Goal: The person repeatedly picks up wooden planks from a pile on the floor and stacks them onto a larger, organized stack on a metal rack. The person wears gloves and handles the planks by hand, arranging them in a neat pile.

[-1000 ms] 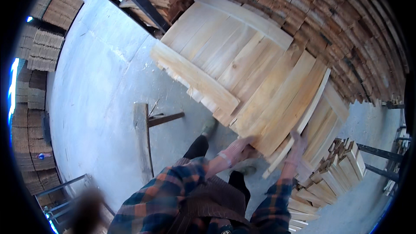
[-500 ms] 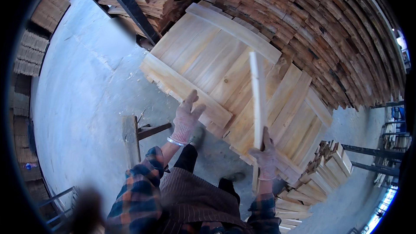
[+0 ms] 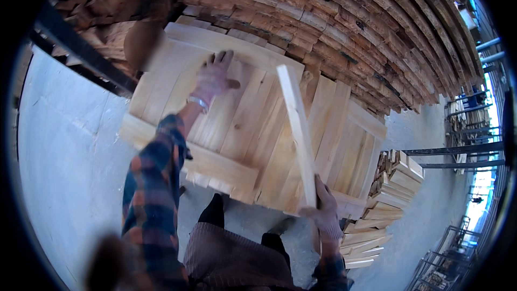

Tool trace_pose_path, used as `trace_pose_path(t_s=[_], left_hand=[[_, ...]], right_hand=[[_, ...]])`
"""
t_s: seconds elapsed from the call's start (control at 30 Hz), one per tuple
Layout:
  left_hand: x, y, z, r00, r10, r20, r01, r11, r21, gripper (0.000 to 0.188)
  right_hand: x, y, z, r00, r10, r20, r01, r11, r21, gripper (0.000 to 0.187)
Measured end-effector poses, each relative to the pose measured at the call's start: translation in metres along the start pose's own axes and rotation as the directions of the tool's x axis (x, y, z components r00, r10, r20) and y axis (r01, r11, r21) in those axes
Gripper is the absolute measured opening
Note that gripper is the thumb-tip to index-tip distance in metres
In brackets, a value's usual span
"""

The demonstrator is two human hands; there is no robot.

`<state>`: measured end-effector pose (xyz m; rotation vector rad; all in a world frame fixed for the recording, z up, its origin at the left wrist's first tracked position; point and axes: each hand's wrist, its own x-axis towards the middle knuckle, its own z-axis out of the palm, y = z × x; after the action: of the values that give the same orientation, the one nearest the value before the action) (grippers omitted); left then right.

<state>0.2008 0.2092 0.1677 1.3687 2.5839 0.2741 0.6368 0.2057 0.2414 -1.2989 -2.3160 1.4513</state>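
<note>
A pale wooden pallet panel (image 3: 237,129) of several boards lies flat on the concrete floor in front of me. My gloved left hand (image 3: 212,78) is stretched out, its fingers spread flat on the boards near the panel's far edge. My gloved right hand (image 3: 326,215) grips the lower end of a long narrow wooden slat (image 3: 297,129). The slat stands tilted above the panel's right half, with its upper end pointing away from me. My plaid sleeves and dark apron show at the bottom.
A tall wall of stacked dark boards (image 3: 344,27) rises behind the panel. A pile of short light slats (image 3: 382,199) sits at the right. Grey concrete floor (image 3: 70,145) spreads to the left. A dark metal beam (image 3: 81,48) crosses the upper left, and metal racks (image 3: 458,151) stand at the far right.
My left hand has reached from the panel's near edge to its far side. My right hand has kept hold of the slat, which has tilted. The view has shifted closer to the panel.
</note>
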Motion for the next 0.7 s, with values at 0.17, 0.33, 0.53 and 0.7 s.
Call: trace_pose_path(t_s=[0.17,0.33,0.53,0.7], left_hand=[[0.099,0.01,0.0,0.977,0.156,0.144,-0.204,0.879,0.431,0.108],[0.066,0.01,-0.004,0.893,0.331,0.303,-0.424,0.844,0.328,0.088],[-0.086,-0.016,0.029,0.71,0.695,0.116,-0.702,0.683,0.204,0.095],[-0.1,-0.04,0.062,0.735,0.679,-0.009,-0.661,0.718,0.217,0.106]], right_hand=[[-0.033,0.021,-0.019,0.971,0.226,-0.077,-0.22,0.972,0.083,0.101],[0.015,-0.001,-0.017,0.989,0.077,-0.124,-0.091,0.989,-0.113,0.098],[0.205,-0.086,0.023,0.917,-0.372,0.145,0.388,0.748,-0.539,0.086],[0.338,-0.167,0.132,0.854,-0.409,0.322,0.484,0.396,-0.781,0.078]])
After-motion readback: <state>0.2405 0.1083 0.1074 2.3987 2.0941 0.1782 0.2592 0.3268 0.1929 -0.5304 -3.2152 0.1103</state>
